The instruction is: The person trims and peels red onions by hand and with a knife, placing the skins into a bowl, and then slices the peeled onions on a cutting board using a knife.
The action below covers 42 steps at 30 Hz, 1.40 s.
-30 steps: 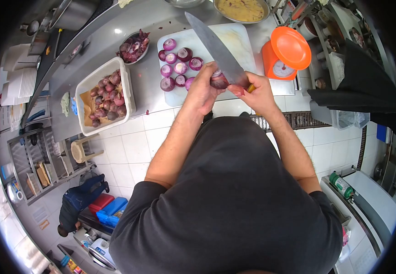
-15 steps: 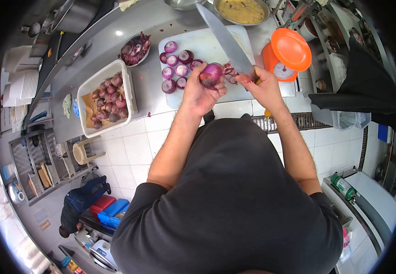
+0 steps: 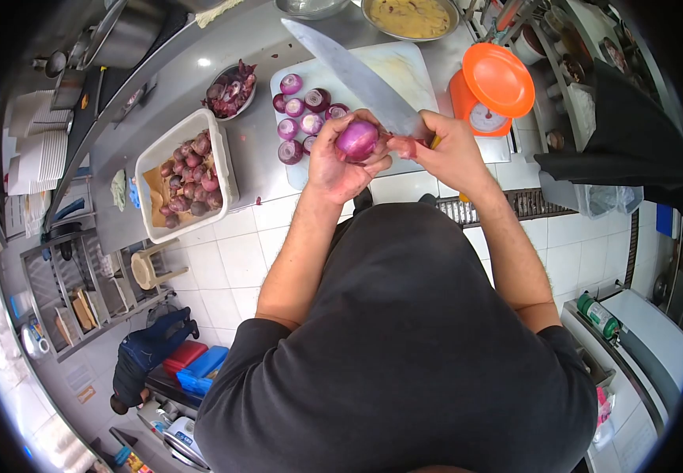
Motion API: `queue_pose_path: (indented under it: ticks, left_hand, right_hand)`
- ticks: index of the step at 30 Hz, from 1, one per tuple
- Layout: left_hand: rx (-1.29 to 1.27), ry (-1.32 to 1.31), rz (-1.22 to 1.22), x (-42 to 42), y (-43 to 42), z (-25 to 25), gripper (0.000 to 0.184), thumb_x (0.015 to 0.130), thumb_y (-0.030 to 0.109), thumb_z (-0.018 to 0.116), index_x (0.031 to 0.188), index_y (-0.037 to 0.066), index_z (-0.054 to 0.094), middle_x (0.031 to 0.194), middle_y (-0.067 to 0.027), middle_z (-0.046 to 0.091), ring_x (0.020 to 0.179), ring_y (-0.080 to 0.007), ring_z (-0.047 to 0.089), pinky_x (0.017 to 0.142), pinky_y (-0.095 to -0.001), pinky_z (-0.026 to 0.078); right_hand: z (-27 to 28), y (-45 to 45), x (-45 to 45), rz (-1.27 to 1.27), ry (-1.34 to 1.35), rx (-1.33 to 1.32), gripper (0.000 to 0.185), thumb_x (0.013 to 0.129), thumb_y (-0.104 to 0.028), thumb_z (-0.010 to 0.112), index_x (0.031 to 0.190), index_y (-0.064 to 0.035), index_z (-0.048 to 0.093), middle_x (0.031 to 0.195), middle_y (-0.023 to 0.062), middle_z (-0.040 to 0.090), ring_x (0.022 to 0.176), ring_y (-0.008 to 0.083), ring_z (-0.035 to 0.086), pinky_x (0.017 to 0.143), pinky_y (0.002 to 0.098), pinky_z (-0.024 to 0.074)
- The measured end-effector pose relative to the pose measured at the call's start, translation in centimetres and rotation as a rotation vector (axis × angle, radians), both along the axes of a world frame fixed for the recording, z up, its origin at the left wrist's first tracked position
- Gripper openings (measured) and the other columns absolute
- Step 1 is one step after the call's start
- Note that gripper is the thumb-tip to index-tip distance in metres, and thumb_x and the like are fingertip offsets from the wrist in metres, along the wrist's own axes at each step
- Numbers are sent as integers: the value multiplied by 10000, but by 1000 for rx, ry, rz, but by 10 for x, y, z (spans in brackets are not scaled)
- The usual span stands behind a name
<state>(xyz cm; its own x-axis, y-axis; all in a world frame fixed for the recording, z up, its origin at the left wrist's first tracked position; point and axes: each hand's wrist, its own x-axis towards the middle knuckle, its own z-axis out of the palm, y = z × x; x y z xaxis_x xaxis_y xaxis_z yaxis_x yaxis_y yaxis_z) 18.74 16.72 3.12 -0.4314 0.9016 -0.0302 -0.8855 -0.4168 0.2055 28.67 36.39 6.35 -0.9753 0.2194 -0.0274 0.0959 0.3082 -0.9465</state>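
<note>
My left hand (image 3: 335, 167) is closed around a shiny purple red onion (image 3: 356, 140), held just above the near edge of the white cutting board (image 3: 393, 67). A large kitchen knife (image 3: 353, 77) is gripped in my right hand (image 3: 448, 154), its broad blade slanting up and to the left over the board. The right thumb reaches to the onion's right side, where a piece of reddish skin shows. Several peeled red onions (image 3: 311, 123) with cut ends stand in a group on the board's left part.
Left of the board stands a plastic tub (image 3: 145, 201) of unpeeled onions, with a bowl of onion skins (image 3: 231, 91) behind it. An orange kitchen scale (image 3: 497, 83) is at right. A pan of yellow mixture (image 3: 411, 17) sits at the back. Another person (image 3: 141, 355) bends at lower left.
The knife blade has swung left and lower across the board. My right hand has moved left, up against the onion, and the onion has turned slightly in my left hand.
</note>
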Motion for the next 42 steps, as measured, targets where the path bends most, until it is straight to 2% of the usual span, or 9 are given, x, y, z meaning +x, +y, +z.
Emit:
queue_pose_path:
  ticks: [3, 9, 18, 27, 30, 33, 36, 39, 42]
  left_hand:
    - [-255, -69, 109, 8, 0, 11, 411, 962, 368, 619, 1162, 11, 658, 1019, -160, 692, 838, -295, 653, 752, -409, 519]
    - [-321, -161, 197, 14, 12, 26, 493, 960, 393, 644, 1300, 39, 612, 1221, -216, 702, 1028, -394, 693, 887, -521, 556]
    - [-128, -89, 151, 8, 14, -8, 513, 1022, 452, 620, 1310, 27, 607, 1203, -186, 709, 988, -369, 707, 761, -461, 601]
    - [-88, -221, 191, 12, 18, -5, 531, 1030, 469, 612, 1324, 27, 597, 1215, -185, 712, 1019, -383, 728, 770, -475, 642]
    - [-74, -72, 198, 14, 16, -11, 533, 1034, 479, 607, 1332, 36, 597, 1225, -161, 716, 1017, -363, 730, 787, -466, 630]
    - [-168, -141, 209, 13, 17, -8, 518, 1047, 475, 592, 1337, 46, 600, 1209, -148, 721, 1033, -330, 725, 821, -451, 610]
    - [-252, -85, 310, 19, 23, 5, 482, 1066, 449, 579, 1339, 52, 600, 1219, -137, 713, 1077, -301, 706, 851, -434, 591]
    - [-101, -41, 251, 8, 16, -15, 583, 1055, 383, 553, 1485, -7, 500, 1469, -204, 587, 1288, -330, 624, 1058, -505, 544]
    - [-3, 3, 194, 0, 12, -26, 521, 1075, 368, 539, 1449, 6, 528, 1359, -173, 653, 1251, -322, 645, 1054, -500, 537]
  right_hand:
    - [8, -6, 2, 16, 29, -6, 452, 830, -391, 933, 849, 0, 706, 596, -24, 512, 601, 63, 434, 555, 299, 382]
    - [14, -13, 5, -20, -55, 88, 466, 840, -404, 916, 850, 10, 703, 596, 22, 558, 570, 106, 494, 566, 322, 420]
    - [10, -19, 5, -64, -67, 114, 622, 802, -558, 897, 787, 15, 657, 595, 66, 571, 544, 154, 507, 535, 354, 404]
    - [8, -21, 4, -82, -37, 106, 630, 810, -511, 909, 726, 9, 564, 581, 74, 525, 533, 148, 474, 514, 365, 390]
    - [13, -22, 6, -44, -98, 163, 379, 857, -301, 919, 904, 12, 709, 639, -19, 566, 639, 40, 458, 567, 272, 414]
    - [3, -24, 5, -62, 34, 188, 606, 821, -483, 907, 744, 12, 566, 589, 77, 522, 551, 140, 449, 523, 354, 392]
    - [7, -23, 4, -67, -41, 103, 570, 828, -441, 903, 752, 15, 569, 608, 85, 545, 556, 148, 469, 532, 358, 403]
    - [14, -22, 5, -64, -82, 108, 541, 825, -404, 902, 756, 18, 570, 623, 94, 563, 559, 159, 490, 539, 362, 413]
    - [4, -23, 5, -66, -39, 110, 555, 822, -422, 910, 756, 16, 576, 611, 88, 562, 557, 149, 495, 540, 353, 419]
